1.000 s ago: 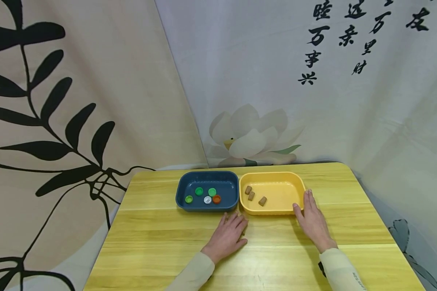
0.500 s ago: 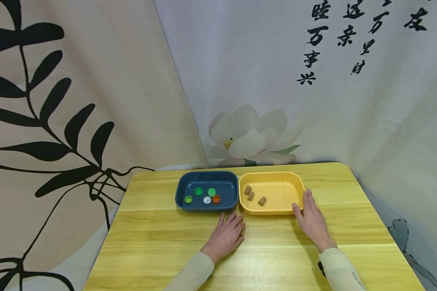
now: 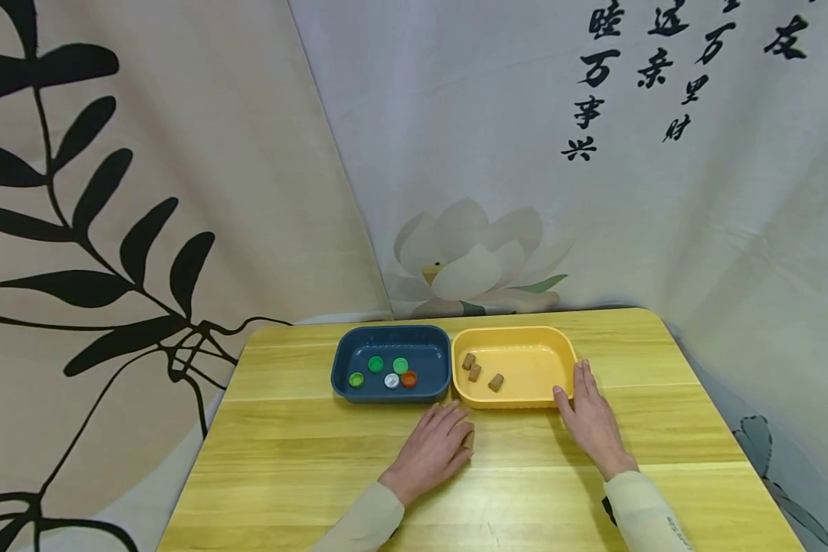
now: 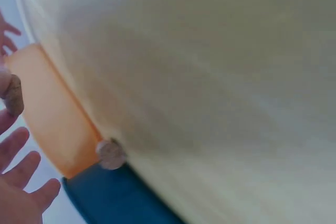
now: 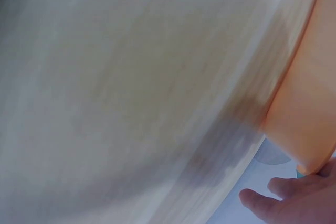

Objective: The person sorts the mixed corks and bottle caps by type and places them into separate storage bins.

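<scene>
My left hand [image 3: 429, 452] is low over the table in front of the gap between two trays. In the left wrist view its thumb and a finger pinch a cork [image 4: 14, 97], while the other fingers spread out. A second cork [image 4: 111, 154] appears beside the place where the trays meet. Straight fingers of my right hand [image 3: 595, 425] rest against the right end of the yellow tray [image 3: 524, 402], the thumb at its front corner. Inside that tray lie 3 brown cork pieces, one cork piece [image 3: 496, 382] apart from the others.
A dark blue tray [image 3: 389, 397] stands left of the yellow one. It holds several bottle caps, among them a white cap [image 3: 391, 380] and an orange cap [image 3: 409, 379]. Both trays sit near the back edge of the wooden table [image 3: 524, 491], before a hanging printed cloth [image 3: 662, 230].
The left hand first drew slightly left, then came back right, and its thumb and fingers now close on the cork. The right hand and the trays stay in place.
</scene>
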Demonstrator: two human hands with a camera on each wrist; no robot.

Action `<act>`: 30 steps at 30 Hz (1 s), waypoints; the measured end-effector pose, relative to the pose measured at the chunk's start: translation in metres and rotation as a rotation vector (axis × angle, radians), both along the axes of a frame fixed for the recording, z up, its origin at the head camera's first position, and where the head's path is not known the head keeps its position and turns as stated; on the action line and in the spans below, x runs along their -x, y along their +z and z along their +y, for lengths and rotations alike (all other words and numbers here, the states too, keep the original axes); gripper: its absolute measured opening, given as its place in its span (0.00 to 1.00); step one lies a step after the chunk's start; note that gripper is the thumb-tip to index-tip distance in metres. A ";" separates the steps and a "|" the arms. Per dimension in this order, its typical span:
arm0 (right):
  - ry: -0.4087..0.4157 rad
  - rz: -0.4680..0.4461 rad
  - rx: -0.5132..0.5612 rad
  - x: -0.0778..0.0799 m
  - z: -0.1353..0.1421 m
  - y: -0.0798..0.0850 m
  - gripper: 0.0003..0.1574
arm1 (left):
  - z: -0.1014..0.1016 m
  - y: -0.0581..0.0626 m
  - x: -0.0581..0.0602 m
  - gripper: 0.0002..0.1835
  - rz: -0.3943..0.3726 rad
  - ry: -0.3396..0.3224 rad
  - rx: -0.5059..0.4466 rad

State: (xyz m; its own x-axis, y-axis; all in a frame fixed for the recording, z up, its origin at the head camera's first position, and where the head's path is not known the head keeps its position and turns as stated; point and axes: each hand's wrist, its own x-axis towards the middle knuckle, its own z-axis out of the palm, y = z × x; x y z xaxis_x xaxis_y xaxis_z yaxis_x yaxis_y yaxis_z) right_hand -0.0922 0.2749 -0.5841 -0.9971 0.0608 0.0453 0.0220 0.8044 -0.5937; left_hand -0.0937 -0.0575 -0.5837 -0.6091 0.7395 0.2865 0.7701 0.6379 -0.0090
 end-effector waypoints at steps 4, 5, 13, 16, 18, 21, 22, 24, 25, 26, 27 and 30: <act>0.001 0.000 -0.003 0.000 0.000 0.000 0.52 | 0.006 0.015 0.005 0.19 0.022 0.003 -0.041; 0.001 0.000 -0.006 -0.001 0.000 0.001 0.52 | 0.008 0.019 0.008 0.19 0.022 0.009 -0.054; -0.005 -0.002 -0.014 -0.001 -0.001 0.002 0.52 | 0.024 0.038 0.028 0.22 0.018 0.084 -0.097; -0.005 0.000 -0.011 -0.001 -0.001 0.002 0.52 | 0.029 0.039 0.036 0.22 0.023 0.111 -0.102; -0.004 0.002 -0.008 -0.001 -0.001 0.002 0.52 | 0.032 0.040 0.041 0.22 0.019 0.129 -0.099; -0.002 0.003 -0.007 0.000 -0.001 0.001 0.52 | 0.037 0.040 0.047 0.23 -0.001 0.152 -0.092; -0.003 0.004 -0.009 0.000 -0.001 0.000 0.52 | 0.039 0.041 0.049 0.23 -0.014 0.162 -0.085; -0.003 0.005 -0.011 0.000 -0.001 0.000 0.52 | 0.042 0.041 0.053 0.23 -0.040 0.186 -0.069; -0.003 0.006 -0.012 0.000 0.000 0.000 0.52 | 0.044 0.041 0.055 0.22 -0.051 0.197 -0.060; -0.003 0.006 -0.013 0.000 0.000 0.000 0.52 | 0.045 0.040 0.057 0.22 -0.062 0.210 -0.048; -0.003 0.006 -0.014 0.000 0.000 0.000 0.52 | 0.046 0.040 0.059 0.21 -0.069 0.221 -0.036; -0.002 0.004 -0.015 0.000 0.000 0.000 0.52 | 0.050 0.038 0.065 0.20 -0.071 0.242 -0.016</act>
State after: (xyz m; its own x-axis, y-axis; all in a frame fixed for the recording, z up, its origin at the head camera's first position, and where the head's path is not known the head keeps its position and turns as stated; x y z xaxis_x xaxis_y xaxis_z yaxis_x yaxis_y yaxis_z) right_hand -0.0921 0.2746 -0.5838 -0.9968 0.0620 0.0500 0.0215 0.8133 -0.5815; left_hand -0.1591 -0.0073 -0.5453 -0.7870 0.5655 0.2469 0.5933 0.8033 0.0512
